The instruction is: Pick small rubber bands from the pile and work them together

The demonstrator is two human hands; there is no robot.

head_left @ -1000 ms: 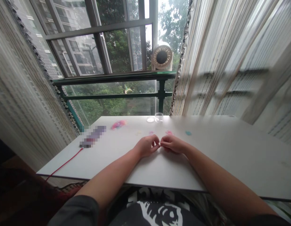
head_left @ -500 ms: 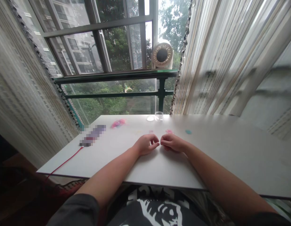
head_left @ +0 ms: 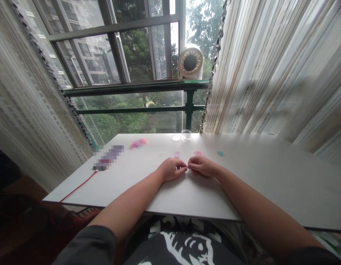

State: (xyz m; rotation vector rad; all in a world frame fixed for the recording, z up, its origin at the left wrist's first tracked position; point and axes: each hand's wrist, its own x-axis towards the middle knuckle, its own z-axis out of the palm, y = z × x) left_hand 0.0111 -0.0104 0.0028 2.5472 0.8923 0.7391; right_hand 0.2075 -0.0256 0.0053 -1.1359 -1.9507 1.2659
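Observation:
My left hand [head_left: 171, 169] and my right hand [head_left: 202, 166] meet fingertip to fingertip low over the white table [head_left: 126, 184]. Each has thumb and index finger pinched together. Whatever sits between them is too small to make out. Just beyond the fingers lie a pale pink bit [head_left: 177, 154] and a brighter pink cluster [head_left: 198, 152]. A teal piece [head_left: 220, 153] rests farther right, and faint yellow bits [head_left: 162, 154] are to the left. Behind them stand a clear round jar [head_left: 186, 135] and a flat clear lid [head_left: 176, 138].
A pink and multicoloured heap [head_left: 138, 143] lies at the back left. Near the left edge a blurred-out dark device [head_left: 108, 158] trails a red cable [head_left: 78, 187]. A white fan [head_left: 190, 62] stands beyond the table by the window, with striped curtains [head_left: 258, 66] on both sides.
Both hands stay almost in place, fingertips still together. The camera view has shifted very slightly. The pale pink bit beyond my left hand shows more clearly now.

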